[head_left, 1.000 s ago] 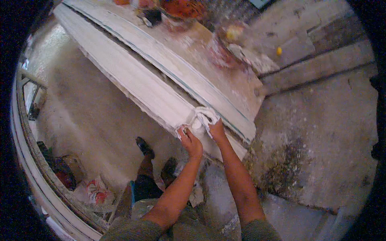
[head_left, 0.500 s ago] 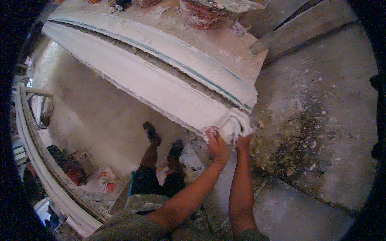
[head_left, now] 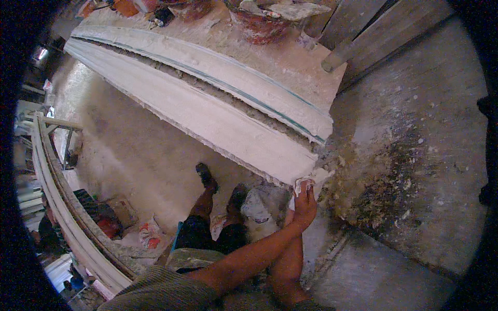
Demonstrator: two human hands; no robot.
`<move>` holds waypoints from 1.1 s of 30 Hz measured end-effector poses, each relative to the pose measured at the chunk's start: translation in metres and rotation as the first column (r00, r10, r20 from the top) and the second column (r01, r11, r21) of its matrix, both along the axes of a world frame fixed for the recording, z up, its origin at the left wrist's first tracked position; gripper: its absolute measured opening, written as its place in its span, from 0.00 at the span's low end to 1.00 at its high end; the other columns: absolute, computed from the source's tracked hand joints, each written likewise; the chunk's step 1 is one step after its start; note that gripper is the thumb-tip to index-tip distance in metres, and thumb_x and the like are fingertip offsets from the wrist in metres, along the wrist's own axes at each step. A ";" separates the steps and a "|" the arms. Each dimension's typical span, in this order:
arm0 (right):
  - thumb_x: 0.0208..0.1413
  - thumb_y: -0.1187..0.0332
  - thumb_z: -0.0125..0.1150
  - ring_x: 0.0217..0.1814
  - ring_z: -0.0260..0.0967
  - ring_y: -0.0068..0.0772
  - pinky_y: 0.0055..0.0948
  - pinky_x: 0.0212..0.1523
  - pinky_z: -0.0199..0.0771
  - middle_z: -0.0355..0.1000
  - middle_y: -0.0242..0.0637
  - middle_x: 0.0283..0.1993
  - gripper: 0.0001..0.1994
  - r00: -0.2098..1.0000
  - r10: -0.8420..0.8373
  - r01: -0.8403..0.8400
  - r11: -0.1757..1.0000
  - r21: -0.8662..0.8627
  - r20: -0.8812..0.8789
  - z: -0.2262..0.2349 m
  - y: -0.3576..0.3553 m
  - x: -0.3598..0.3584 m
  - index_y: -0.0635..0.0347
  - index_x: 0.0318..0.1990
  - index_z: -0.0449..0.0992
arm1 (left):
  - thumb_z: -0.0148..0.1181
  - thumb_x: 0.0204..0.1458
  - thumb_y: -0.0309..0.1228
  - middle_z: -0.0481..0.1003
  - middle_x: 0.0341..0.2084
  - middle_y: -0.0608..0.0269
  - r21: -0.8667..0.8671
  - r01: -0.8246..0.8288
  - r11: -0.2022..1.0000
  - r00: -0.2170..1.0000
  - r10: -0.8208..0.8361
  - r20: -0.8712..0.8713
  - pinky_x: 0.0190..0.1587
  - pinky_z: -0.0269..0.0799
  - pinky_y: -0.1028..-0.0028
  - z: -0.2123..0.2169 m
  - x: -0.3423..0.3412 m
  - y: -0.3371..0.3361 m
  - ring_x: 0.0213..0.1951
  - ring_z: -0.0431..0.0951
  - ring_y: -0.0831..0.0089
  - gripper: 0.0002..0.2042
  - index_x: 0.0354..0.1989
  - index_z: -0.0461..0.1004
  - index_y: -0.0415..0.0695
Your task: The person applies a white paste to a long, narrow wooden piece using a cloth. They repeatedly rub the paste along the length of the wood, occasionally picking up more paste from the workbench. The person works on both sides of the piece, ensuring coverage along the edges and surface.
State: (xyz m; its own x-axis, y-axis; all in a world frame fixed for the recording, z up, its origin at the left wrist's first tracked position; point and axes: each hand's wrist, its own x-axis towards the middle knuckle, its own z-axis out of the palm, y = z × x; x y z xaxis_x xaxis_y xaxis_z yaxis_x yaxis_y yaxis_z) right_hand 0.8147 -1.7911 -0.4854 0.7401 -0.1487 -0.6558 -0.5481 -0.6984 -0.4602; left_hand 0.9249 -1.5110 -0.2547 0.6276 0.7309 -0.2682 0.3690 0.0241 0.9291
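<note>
A long strip coated in wet white plaster [head_left: 207, 116] slants across the bench from far left to near right. At its near right end, my left hand [head_left: 305, 205] is closed, its fingers smeared white, on a soft white plaster-soaked wad [head_left: 303, 185]. More white material sticks out just to the right of those fingers. My right forearm [head_left: 291, 254] passes beneath the left one, and its hand is mostly hidden behind my left hand. A second plaster strip [head_left: 223, 67] with a green edge line runs parallel, across a dark gap.
Red plaster-crusted buckets [head_left: 254, 26] stand at the back of the bench. Wooden planks [head_left: 384, 36] lean at the upper right. A stained surface [head_left: 404, 155] spreads to the right. Long pale mouldings [head_left: 57, 202] rest on a rack at the left. A whitish bag [head_left: 262, 205] lies by my feet.
The white bundle at the strip's end no longer shows between two separated hands. My left hand has moved right and nearer; my right hand has drawn down behind it. The view has shifted slightly.
</note>
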 end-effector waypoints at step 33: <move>0.45 0.76 0.61 0.62 0.60 0.43 0.39 0.61 0.62 0.60 0.48 0.61 0.35 0.583 0.492 -0.758 0.617 0.213 0.647 0.122 0.770 0.046 0.65 0.61 0.51 | 0.47 0.62 0.42 0.76 0.31 0.69 -0.843 0.020 0.538 -0.029 0.843 0.537 0.27 0.76 0.77 0.073 -0.526 0.604 0.28 0.77 0.77 0.14 0.50 0.69 0.50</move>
State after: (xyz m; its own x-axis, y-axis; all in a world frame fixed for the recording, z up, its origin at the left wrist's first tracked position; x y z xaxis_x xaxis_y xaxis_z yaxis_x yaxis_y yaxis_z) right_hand 0.8610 -1.0211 -0.3632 0.7367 0.6754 -0.0335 0.3452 -0.4182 -0.8402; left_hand 0.3986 -0.9066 -0.1819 0.2647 0.9258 -0.2698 -0.9388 0.3114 0.1476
